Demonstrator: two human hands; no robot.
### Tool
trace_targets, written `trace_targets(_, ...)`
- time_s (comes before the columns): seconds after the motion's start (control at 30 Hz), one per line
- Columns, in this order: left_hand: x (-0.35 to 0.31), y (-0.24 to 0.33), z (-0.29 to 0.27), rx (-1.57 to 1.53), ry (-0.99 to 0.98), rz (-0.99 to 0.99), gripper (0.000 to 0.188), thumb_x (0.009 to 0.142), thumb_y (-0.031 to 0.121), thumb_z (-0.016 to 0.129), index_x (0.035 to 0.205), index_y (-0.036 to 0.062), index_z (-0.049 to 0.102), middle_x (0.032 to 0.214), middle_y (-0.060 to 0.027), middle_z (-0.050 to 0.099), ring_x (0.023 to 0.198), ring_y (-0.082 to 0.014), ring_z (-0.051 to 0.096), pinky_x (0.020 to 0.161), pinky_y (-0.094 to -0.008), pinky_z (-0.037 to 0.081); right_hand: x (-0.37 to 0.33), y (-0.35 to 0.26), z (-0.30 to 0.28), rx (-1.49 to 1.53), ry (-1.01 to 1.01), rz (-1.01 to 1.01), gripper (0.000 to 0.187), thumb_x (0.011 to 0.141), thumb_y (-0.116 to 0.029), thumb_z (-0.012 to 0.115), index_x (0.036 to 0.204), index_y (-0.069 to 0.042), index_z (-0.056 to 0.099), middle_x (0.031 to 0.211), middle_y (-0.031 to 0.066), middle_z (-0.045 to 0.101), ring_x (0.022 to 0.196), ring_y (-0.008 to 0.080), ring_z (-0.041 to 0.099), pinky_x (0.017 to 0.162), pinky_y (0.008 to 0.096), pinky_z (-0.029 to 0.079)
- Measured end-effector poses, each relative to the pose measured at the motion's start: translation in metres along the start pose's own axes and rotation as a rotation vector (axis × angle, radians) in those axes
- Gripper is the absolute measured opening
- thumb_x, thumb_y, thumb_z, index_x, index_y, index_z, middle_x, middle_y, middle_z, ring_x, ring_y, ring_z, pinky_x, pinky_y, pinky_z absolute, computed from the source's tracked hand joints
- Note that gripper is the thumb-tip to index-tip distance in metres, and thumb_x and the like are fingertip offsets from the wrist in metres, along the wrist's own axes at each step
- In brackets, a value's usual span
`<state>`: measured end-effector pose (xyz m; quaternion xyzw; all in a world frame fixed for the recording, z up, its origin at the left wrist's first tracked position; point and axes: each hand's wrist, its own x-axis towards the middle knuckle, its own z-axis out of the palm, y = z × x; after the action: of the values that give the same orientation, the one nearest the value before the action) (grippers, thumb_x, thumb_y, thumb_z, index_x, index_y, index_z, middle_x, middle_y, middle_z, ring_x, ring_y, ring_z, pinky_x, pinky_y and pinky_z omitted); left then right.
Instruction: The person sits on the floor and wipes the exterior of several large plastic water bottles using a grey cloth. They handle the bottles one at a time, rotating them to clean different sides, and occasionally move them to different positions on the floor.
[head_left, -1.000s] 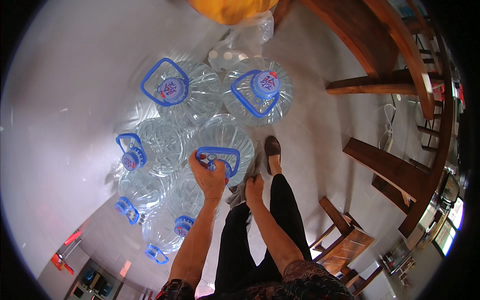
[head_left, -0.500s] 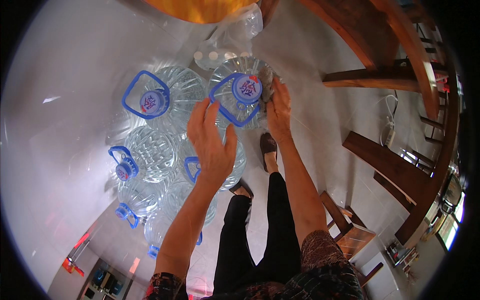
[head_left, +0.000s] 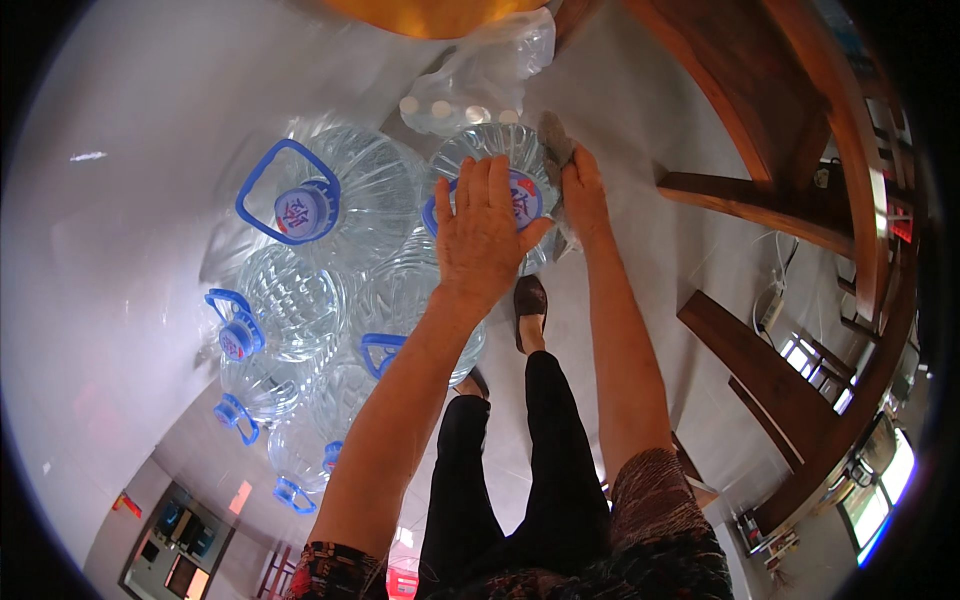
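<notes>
My left hand [head_left: 482, 235] lies with its fingers stretched out over the top of a large clear water bottle [head_left: 482, 140], partly covering its blue cap [head_left: 525, 200] and blue carrying handle [head_left: 429, 215]. At that bottle's right side, my right hand [head_left: 586, 198] is closed on a grey cloth [head_left: 554, 138] and holds it against the plastic. Another big bottle [head_left: 370, 195], with a raised blue handle, stands just to the left. How firmly the left palm presses on the cap is hidden.
Several more blue-capped bottles, such as this one [head_left: 290, 300], cluster nearer me along the pale wall [head_left: 110, 260]. Crumpled clear plastic [head_left: 480, 75] lies beyond. Dark wooden furniture [head_left: 760, 205] stands to the right, with a white cable [head_left: 768, 300] near it.
My left hand has moved right and forward, from beside the handle to over the cap. My right hand stays with the cloth at the bottle's side. The view has shifted slightly.
</notes>
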<state>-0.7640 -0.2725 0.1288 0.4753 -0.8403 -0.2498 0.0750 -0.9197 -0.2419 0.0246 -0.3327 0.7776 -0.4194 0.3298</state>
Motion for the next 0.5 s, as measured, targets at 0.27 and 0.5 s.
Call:
trace_targets(0.27,-0.010,0.000,-0.002,0.007,0.028,-0.056,0.075,0.068,0.024,0.079,0.128,0.0052,0.039,0.132,-0.0151,0.042,0.130,-0.0336,0.036,0.108,-0.0531,0.023,-0.037,-0.035,-0.004,-0.052,-0.314,-0.163,0.037,0.090,-0.011,0.042,0.125,-0.015,0.056,0.142,0.0021,0.042,0.138,0.0264,0.025,0.113,0.0396,0.017)
trace_targets(0.5,-0.015,0.006,-0.004,-0.032,-0.021,-0.092,0.074,0.069,0.023,0.079,0.129,0.0055,0.038,0.135,-0.0158,0.040,0.133,-0.0346,0.032,0.110,-0.0518,0.019,0.008,-0.042,0.013,-0.215,-0.323,-0.177,0.035,0.092,-0.033,0.047,0.120,-0.017,0.060,0.133,0.0005,0.051,0.126,0.0249,0.039,0.103,0.0368,0.029)
